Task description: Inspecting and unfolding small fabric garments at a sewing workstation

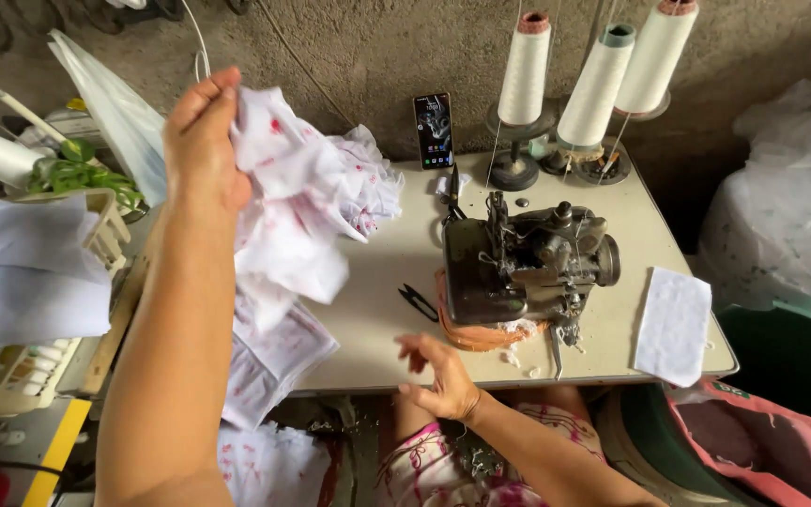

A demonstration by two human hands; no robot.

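White printed fabric (302,202) hangs gripped in the raised left hand (201,141); the right hand (438,376), open and empty, hovers at the counter (387,310) edge—support the cloth's loose end before lowering.

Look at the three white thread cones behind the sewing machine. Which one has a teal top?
The middle cone. Its core tip is teal, while the left cone and the right cone both end in reddish-brown tips.

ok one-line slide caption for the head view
Left hand lifts white, red-printed fabric above a sewing table; right hand hovers open near the overlock machine.
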